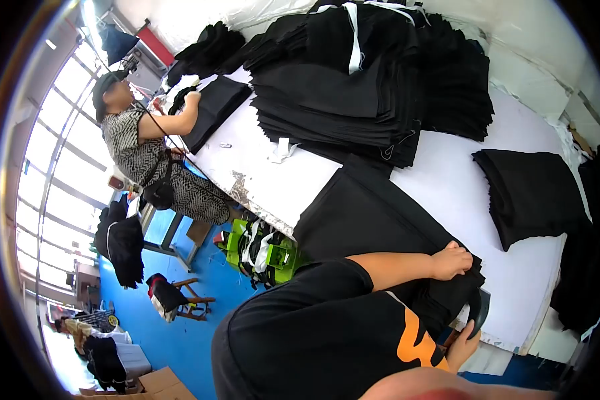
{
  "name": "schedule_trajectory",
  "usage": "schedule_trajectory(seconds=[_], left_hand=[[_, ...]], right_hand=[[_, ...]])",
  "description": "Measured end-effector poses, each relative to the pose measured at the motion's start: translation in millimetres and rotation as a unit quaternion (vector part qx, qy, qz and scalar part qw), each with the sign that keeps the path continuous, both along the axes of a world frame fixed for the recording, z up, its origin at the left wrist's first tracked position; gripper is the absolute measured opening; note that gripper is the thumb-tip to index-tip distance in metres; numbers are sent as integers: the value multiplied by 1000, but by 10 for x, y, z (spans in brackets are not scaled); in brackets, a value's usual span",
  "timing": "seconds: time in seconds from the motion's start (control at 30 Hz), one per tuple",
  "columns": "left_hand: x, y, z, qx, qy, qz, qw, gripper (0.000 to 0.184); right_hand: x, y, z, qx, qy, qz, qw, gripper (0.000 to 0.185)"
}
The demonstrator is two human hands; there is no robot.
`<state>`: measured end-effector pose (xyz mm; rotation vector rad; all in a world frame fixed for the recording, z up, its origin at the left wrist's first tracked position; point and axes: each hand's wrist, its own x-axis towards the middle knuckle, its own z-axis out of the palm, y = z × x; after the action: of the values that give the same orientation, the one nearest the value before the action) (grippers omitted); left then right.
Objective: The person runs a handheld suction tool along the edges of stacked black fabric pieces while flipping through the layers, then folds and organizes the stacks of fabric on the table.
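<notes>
- Cloth panels [373, 223] between 3 and 4 o'clock are showing plain black.
- The curved hand tool [480, 313] at 4 o'clock is looking blackish.
- The fabric stack [327, 100] at 12 o'clock is showing black, its strip [353, 40] white.
- The worktable [513, 287] is showing white, with grey-brown patches [240, 188] at 9 o'clock.
- The co-worker's outfit [130, 140] at 10 o'clock is displaying black-and-pale zigzags.
- The crate [287, 257] at 7 o'clock is showing lime green.
- The floor [130, 300] at 8 o'clock is showing blue.

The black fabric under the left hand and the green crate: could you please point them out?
Black fabric [367, 213], head view: its flat upper surface.
Green crate [282, 257], head view: its side wall.
</notes>
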<state>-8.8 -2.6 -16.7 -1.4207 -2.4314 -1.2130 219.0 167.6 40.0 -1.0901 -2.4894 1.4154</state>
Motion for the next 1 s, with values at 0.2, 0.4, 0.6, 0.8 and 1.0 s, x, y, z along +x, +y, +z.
schedule_trajectory(seconds=[0.2,0.4,0.6,0.8,1.0], left_hand=[[189,56,81,-43,-49,-53,996,11],[199,12,137,-48,-36,-62,996,12],[215,45,114,-25,-33,-47,998,16],[225,27,266,-58,-53,-51,996,16],[222,27,230,-16,-37,-40,998,18]], right_hand=[[166,0,-33,-18,59,5,998,51],[199,-105,161,15,56,28,998,49],[-17,-22,203,36,6,49,998,46],[195,-236,275,56,-9,32,998,48],[-252,-254,508,112,27,48,992,46]])
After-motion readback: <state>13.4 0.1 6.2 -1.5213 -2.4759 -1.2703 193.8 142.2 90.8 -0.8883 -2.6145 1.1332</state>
